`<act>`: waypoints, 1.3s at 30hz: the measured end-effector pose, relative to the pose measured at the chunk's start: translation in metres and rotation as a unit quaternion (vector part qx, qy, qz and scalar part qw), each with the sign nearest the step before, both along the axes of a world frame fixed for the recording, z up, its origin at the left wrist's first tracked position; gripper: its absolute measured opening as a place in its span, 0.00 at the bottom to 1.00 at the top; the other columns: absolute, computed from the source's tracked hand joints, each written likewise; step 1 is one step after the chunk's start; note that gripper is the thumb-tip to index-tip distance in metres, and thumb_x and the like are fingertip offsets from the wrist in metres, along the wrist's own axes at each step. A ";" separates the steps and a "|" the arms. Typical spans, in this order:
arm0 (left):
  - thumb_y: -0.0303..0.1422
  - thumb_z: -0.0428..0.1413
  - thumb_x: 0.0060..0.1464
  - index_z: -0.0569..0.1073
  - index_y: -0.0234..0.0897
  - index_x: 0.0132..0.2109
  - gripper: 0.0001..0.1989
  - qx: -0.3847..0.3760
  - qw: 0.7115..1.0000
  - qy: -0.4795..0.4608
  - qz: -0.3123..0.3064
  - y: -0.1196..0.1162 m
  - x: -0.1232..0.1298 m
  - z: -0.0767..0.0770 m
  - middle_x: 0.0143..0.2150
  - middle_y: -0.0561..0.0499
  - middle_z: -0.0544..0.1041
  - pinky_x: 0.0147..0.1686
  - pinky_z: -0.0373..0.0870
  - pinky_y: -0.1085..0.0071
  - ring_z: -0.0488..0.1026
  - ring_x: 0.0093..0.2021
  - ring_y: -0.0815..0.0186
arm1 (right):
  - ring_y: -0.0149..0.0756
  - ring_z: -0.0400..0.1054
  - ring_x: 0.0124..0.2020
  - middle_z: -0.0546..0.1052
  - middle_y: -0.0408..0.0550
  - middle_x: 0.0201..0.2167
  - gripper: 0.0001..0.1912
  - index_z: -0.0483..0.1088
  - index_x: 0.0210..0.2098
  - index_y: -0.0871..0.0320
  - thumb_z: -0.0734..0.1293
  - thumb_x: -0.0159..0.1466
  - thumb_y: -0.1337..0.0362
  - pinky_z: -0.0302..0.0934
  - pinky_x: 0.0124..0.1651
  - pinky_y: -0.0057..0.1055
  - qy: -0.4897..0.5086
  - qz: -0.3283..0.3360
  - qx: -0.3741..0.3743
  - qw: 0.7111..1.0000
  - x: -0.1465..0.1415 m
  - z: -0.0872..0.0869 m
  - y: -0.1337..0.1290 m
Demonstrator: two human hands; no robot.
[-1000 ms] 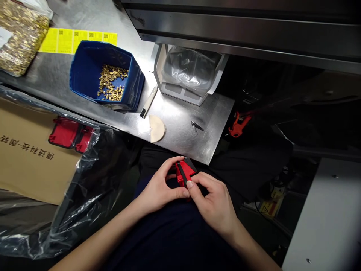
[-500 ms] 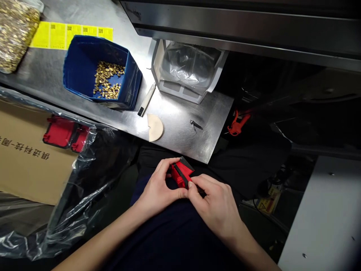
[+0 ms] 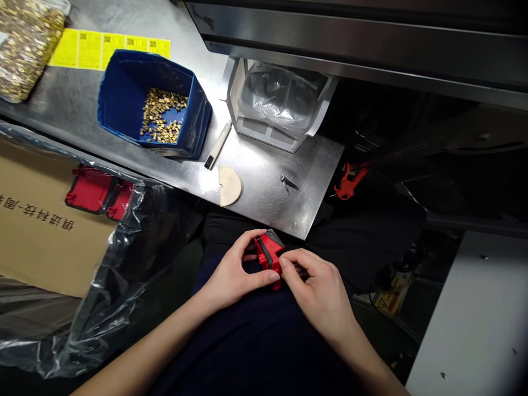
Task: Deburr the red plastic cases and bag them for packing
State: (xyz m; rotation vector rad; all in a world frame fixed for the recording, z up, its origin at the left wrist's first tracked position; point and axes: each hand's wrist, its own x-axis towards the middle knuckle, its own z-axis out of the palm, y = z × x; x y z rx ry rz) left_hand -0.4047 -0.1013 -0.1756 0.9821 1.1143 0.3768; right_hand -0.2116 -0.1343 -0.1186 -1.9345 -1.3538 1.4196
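1. At the far left, a bag of brass-coloured pieces [image 3: 31, 52] is cut off by the frame.
2. Below it, a cardboard sheet [image 3: 41, 258] also runs out of frame; red panels [image 3: 91, 190] lie on it, and clear plastic film [image 3: 124, 236] lies along its right side.
3. Yellow labels [image 3: 89, 49] lie on the metal table [image 3: 264, 184], their print too small to read, partly hidden by a blue bin [image 3: 198, 118] of brass-coloured pieces.
4. A pale-handled tool [image 3: 218, 146] and a flat, cut-away disc [image 3: 230, 187] lie right of the bin.
5. The left hand [image 3: 231, 275] grips a red-and-black part [image 3: 268, 252] above the lap; its fingers cover some of it.
6. The right hand [image 3: 319, 286] has thumb and forefinger close together at the part's right edge; whether they pinch anything, I cannot tell.
7. Behind, a grey bin [image 3: 264, 133] holding a clear bag [image 3: 280, 104] sits partly under a metal ledge [image 3: 350, 49]; a small clipper [image 3: 289, 182] lies nearer.
8. Rightward, an orange tool [image 3: 350, 181] stands out against deep shadow; a pale panel [image 3: 462, 324] is cut off.
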 end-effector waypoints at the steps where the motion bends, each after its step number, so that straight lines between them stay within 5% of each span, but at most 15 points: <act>1: 0.42 0.72 0.50 0.67 0.46 0.64 0.38 -0.002 1.000 -0.002 0.001 0.000 0.000 0.000 0.62 0.44 0.72 0.61 0.70 0.53 0.70 0.62 0.48 | 0.29 0.74 0.34 0.79 0.37 0.34 0.08 0.77 0.37 0.50 0.66 0.70 0.67 0.64 0.38 0.25 -0.001 -0.006 0.009 1.000 0.000 0.000 0.000; 6: 0.43 0.67 0.55 0.65 0.44 0.66 0.35 -0.105 0.986 -0.119 0.058 0.005 -0.005 0.000 0.63 0.42 0.74 0.63 0.66 0.53 0.71 0.62 0.48 | 0.33 0.72 0.48 0.76 0.41 0.46 0.12 0.72 0.48 0.50 0.65 0.69 0.71 0.65 0.51 0.28 -0.031 -0.035 0.095 0.994 0.006 -0.006 0.002; 12: 0.54 0.53 0.59 0.70 0.25 0.65 0.39 -0.296 0.857 -0.394 0.153 0.012 -0.014 -0.004 0.62 0.32 0.76 0.64 0.63 0.52 0.71 0.63 0.42 | 0.36 0.72 0.50 0.76 0.43 0.47 0.08 0.73 0.49 0.48 0.66 0.72 0.64 0.65 0.54 0.32 -0.027 -0.029 0.128 0.991 0.018 -0.006 0.006; 17: 0.51 0.51 0.62 0.67 0.22 0.67 0.39 -0.315 0.809 -0.464 0.176 0.014 -0.008 -0.002 0.62 0.32 0.76 0.59 0.68 0.60 0.77 0.57 0.49 | 0.39 0.72 0.50 0.76 0.45 0.47 0.07 0.73 0.50 0.49 0.66 0.73 0.61 0.66 0.54 0.36 0.014 0.001 0.187 0.982 0.014 0.001 0.002; 22: 0.50 0.50 0.63 0.57 0.25 0.73 0.42 -0.322 0.798 -0.474 0.188 0.017 -0.003 0.002 0.55 0.33 0.81 0.59 0.68 0.59 0.78 0.54 0.52 | 0.47 0.68 0.58 0.74 0.53 0.54 0.21 0.72 0.56 0.52 0.71 0.68 0.50 0.64 0.60 0.45 -0.035 0.134 0.329 0.934 0.006 0.003 0.001; 26: 0.51 0.47 0.63 0.56 0.27 0.74 0.42 -0.332 0.795 -0.470 0.191 0.019 -0.003 0.003 0.55 0.34 0.81 0.59 0.67 0.59 0.78 0.54 0.54 | 0.47 0.69 0.61 0.80 0.49 0.53 0.18 0.74 0.55 0.52 0.72 0.68 0.55 0.55 0.69 0.47 -0.110 0.249 0.359 0.893 -0.001 0.005 0.008; 39: 0.53 0.47 0.62 0.57 0.30 0.74 0.42 -0.341 0.811 -0.440 0.179 0.019 -0.003 -0.007 0.54 0.36 0.81 0.62 0.63 0.55 0.77 0.54 0.52 | 0.43 0.72 0.59 0.83 0.44 0.49 0.12 0.76 0.53 0.53 0.69 0.71 0.62 0.46 0.72 0.45 -0.116 0.280 0.363 0.881 -0.008 0.006 0.013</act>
